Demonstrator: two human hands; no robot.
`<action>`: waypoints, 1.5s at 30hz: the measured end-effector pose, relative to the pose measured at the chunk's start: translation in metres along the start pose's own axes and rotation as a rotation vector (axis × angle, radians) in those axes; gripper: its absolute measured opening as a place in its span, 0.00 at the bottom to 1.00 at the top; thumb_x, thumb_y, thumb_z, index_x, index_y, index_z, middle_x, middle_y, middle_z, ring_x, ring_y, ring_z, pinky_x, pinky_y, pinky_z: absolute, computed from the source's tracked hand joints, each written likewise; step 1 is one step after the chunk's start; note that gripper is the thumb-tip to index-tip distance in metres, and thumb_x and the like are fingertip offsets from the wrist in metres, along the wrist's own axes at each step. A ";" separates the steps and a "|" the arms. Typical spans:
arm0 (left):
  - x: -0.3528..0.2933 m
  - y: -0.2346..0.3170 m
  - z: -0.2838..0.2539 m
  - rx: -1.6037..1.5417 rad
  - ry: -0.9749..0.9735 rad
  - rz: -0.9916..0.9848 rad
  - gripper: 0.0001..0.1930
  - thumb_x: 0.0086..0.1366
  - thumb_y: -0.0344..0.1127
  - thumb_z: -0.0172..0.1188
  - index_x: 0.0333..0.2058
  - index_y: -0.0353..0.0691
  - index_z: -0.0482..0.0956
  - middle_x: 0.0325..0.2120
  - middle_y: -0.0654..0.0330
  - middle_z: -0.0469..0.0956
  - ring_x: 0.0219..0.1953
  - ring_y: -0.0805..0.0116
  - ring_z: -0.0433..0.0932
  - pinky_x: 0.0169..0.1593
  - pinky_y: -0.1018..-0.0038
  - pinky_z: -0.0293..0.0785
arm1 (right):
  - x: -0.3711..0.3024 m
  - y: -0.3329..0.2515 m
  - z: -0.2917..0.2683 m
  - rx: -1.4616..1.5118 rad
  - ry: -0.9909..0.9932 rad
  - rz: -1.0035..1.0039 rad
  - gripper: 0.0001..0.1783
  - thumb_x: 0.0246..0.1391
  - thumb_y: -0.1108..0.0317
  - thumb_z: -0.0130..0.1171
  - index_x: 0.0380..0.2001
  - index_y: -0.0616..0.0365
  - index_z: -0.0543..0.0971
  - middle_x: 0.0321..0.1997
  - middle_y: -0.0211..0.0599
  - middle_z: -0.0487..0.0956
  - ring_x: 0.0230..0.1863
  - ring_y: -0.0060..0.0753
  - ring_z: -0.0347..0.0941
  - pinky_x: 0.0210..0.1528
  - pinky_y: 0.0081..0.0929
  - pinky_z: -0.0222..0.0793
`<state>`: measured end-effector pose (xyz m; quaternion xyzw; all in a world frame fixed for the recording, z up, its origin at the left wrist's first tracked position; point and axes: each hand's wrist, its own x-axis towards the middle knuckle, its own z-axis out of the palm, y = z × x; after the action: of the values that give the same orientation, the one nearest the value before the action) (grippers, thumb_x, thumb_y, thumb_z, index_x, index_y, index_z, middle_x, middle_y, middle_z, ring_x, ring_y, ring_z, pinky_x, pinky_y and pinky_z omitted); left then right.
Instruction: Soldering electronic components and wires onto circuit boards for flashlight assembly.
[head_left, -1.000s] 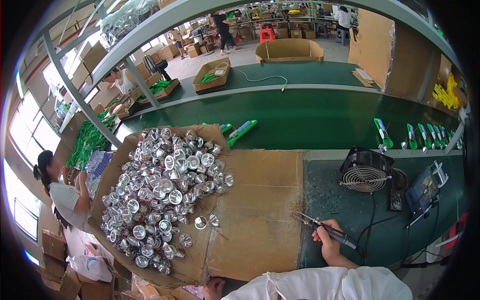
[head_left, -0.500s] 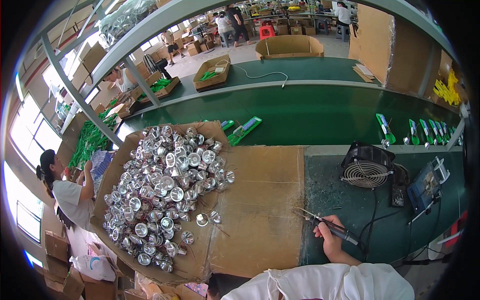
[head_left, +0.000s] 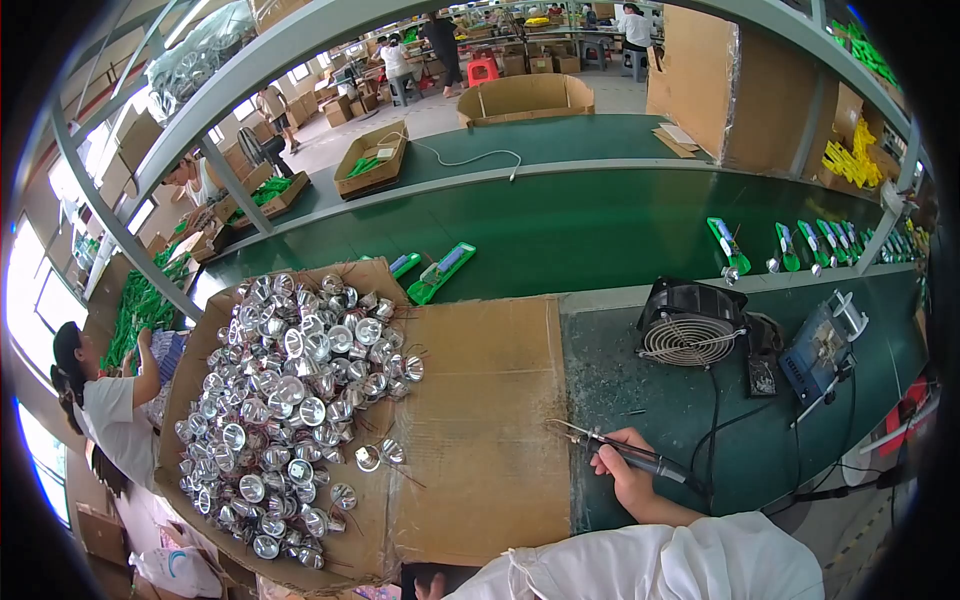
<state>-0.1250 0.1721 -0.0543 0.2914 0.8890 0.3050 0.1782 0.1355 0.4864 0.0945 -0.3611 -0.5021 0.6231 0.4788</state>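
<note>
My right hand (head_left: 627, 474) is closed round the dark handle of a soldering iron (head_left: 650, 460). The iron's thin metal tip points left, over the right edge of a flat cardboard sheet (head_left: 480, 430). At the lower edge, a small part of my left hand (head_left: 431, 588) shows below the cardboard; its fingers are mostly cut off. Left of the sheet, a cardboard tray (head_left: 178, 400) carries a heap of silver cup-shaped reflectors (head_left: 290, 390) with thin wires. A few reflectors (head_left: 368, 457) lie apart at the heap's right side.
A black fan with a wire guard (head_left: 690, 340) stands right of the cardboard, beside a blue soldering station (head_left: 822, 350). Behind runs a green conveyor belt (head_left: 580, 220) with several green plastic housings (head_left: 440, 273). A metal frame bar crosses overhead. A co-worker (head_left: 110, 400) sits at the left.
The whole view has shifted, so the bench sits further left in the picture. Part of my left hand now shows at the lower edge. My right hand still grips the soldering iron.
</note>
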 end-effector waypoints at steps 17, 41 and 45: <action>0.002 0.007 0.000 0.015 -0.006 -0.037 0.22 0.52 0.46 0.60 0.42 0.42 0.66 0.40 0.47 0.69 0.42 0.52 0.68 0.45 0.61 0.64 | 0.001 -0.002 -0.001 -0.028 -0.002 -0.004 0.07 0.52 0.70 0.52 0.30 0.63 0.69 0.23 0.38 0.75 0.22 0.21 0.69 0.25 0.17 0.67; 0.012 0.023 0.008 0.018 0.008 -0.088 0.30 0.50 0.50 0.60 0.47 0.43 0.61 0.44 0.46 0.66 0.46 0.49 0.65 0.48 0.58 0.61 | 0.001 0.000 0.000 -0.056 0.014 -0.009 0.11 0.49 0.67 0.59 0.30 0.63 0.70 0.25 0.37 0.76 0.24 0.19 0.70 0.26 0.17 0.68; 0.014 0.028 0.010 0.016 0.017 -0.093 0.31 0.49 0.50 0.60 0.48 0.43 0.60 0.44 0.45 0.65 0.47 0.48 0.64 0.48 0.58 0.61 | 0.001 -0.003 0.002 -0.073 0.013 -0.014 0.10 0.50 0.68 0.57 0.30 0.63 0.69 0.24 0.38 0.75 0.22 0.20 0.69 0.26 0.18 0.67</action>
<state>-0.1199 0.2032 -0.0460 0.2486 0.9054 0.2918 0.1826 0.1340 0.4867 0.0974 -0.3790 -0.5239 0.5985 0.4729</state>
